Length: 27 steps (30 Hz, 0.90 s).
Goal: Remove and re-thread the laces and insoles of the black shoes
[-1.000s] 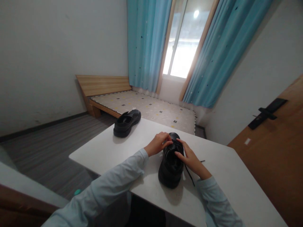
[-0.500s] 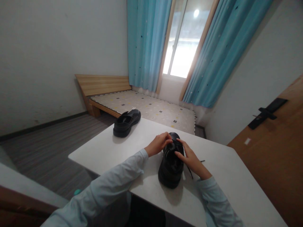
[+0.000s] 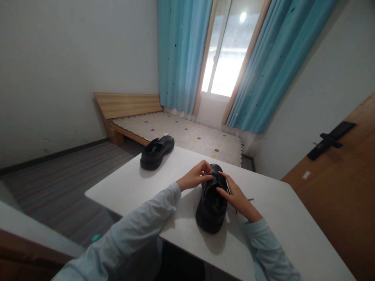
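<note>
step: looked like laces [image 3: 251, 199] work | shoe [image 3: 211, 215] sat mid-table [image 3: 281, 218], toe far | left hand [image 3: 195, 175] curled by its front, couldn't tell if pinching | right hand [image 3: 238, 197] spread on its right side | next: probably needed it held steady tbh

A bed [image 3: 187, 130] and curtains [image 3: 184, 54] show a bedroom.

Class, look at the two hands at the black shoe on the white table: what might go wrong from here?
1. A loose lace end lies on the table beside the right hand; it might get caught under that wrist.
2. The left hand is at the near shoe; a sideways tug could twist it.
3. The other shoe stands near the table's far edge; a bump might topple it.
</note>
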### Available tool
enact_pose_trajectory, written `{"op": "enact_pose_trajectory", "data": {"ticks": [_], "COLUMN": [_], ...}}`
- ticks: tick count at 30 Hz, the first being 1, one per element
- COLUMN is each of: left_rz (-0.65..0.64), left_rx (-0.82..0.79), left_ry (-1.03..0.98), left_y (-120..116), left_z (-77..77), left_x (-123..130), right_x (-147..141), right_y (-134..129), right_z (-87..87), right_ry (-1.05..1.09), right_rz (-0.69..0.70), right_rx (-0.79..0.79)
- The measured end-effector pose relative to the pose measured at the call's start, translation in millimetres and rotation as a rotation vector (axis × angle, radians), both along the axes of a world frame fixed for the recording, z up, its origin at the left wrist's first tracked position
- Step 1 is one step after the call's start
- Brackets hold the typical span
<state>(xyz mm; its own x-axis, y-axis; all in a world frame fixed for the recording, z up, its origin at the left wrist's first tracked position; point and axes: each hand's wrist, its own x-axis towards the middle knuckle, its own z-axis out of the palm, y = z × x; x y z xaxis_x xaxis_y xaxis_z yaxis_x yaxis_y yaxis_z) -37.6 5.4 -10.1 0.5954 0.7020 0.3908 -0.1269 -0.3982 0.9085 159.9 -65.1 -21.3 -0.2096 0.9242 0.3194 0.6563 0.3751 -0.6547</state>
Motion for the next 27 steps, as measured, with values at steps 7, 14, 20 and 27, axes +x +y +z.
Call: {"op": "enact_pose_trajectory", "data": {"ticks": [7,14,20,27], "left_rz": [-0.114,0.033,0.121,0.144], "left_rx": [-0.184,-0.104,0.067,0.259], "left_ry": [-0.186,-0.146,0.006,0.213], "left_y": [-2,-5,-1,4], "left_z": [3.5,10.3,9.3,12.3], "left_x": [2,0,-5,-13], "right_x": [0,-2,6,18], "right_y": [-1,-2,-1,2], "right_z": [1.1,4.2,6.0,8.0], "right_ry": [0.012,0.024,0.099,0.160], "right_rz": [0.005,-0.009,0.012,0.040], "right_rx": [-0.004,-0.042,-0.139,-0.252]}}
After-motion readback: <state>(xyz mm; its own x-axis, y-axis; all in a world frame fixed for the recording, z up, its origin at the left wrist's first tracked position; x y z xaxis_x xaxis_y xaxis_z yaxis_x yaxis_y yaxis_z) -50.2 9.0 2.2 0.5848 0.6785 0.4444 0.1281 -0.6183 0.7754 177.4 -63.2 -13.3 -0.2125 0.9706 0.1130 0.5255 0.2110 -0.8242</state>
